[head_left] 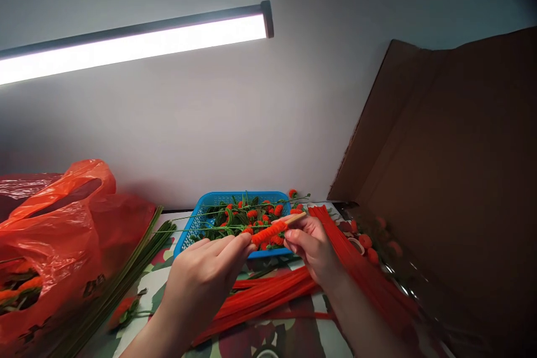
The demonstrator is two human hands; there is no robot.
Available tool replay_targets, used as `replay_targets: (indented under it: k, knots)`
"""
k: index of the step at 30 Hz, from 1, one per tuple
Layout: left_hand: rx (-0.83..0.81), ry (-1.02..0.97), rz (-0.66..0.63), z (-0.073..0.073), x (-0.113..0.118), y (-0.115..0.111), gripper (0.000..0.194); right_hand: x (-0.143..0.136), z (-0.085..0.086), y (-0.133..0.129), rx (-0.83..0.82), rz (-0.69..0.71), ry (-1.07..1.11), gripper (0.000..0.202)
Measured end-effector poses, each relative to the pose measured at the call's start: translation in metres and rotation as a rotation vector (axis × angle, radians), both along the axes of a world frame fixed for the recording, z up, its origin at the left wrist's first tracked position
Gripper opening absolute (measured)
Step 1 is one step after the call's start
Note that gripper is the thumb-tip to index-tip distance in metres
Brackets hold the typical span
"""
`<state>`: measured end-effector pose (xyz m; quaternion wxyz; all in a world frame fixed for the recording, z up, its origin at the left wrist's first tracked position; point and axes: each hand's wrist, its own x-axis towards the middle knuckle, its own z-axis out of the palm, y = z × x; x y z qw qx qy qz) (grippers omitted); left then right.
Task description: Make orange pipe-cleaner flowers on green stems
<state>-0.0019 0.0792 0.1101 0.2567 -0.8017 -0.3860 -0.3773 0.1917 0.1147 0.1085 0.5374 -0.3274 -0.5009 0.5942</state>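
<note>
An orange fuzzy coil (269,233) is wound around a thin light-brown stick (296,218), held level between my hands in front of a blue basket (188,235). My left hand (212,263) pinches the coil's left end with closed fingers. At the right end, my right hand (309,241) has its fingers closed on the stick and the coil. The basket holds several orange fuzzy pieces with green leaves and stems. Below my hands lies a bundle of orange fuzzy strips (268,293).
An orange plastic bag (79,224) stands at the left beside long green stems (130,274). More orange strips (356,263) lie at the right, near a cardboard panel (444,179). A lit tube lamp (142,45) crosses the upper left.
</note>
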Motion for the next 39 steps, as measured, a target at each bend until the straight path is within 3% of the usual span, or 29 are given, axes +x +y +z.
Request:
replay_targets:
  k: [12,24,33,39]
  knots:
    - [-0.018,-0.03,-0.074,0.009,-0.002,-0.001,0.021,0.005,0.001,-0.001,0.155,0.072,-0.073,0.02]
    - [0.003,0.042,-0.068,0.023,-0.006,-0.005,0.026,0.008,0.005,-0.001,0.134,0.141,-0.08,0.027]
    - [-0.066,0.111,-0.128,0.028,-0.009,0.0,0.028,0.01,0.001,-0.001,0.018,0.216,-0.047,0.023]
    - [-0.034,0.133,-0.137,0.033,-0.004,-0.002,0.028,0.021,0.009,-0.004,0.077,0.192,-0.116,0.022]
